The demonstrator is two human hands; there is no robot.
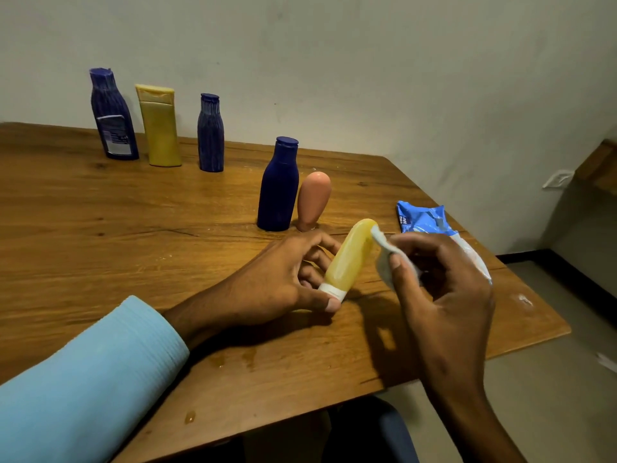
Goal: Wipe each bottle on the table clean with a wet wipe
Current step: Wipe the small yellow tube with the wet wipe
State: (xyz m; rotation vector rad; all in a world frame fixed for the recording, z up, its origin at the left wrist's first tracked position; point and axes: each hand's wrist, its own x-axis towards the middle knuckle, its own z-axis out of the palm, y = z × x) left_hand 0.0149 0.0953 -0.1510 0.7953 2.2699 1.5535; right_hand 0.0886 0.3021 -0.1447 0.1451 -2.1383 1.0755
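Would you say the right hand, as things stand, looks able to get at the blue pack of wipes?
Probably yes. The pack of wipes lies just beyond the right hand on the table, with nothing between them. That hand does hold a wipe against the yellow bottle, so its grip is occupied.

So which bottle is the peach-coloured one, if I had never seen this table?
Start at the wooden table and skip the three bottles lined up by the wall. Nearer the person stands a dark blue bottle; the peach bottle is just right of it. It alone is salmon-pink with a rounded top, resting on its narrow end.
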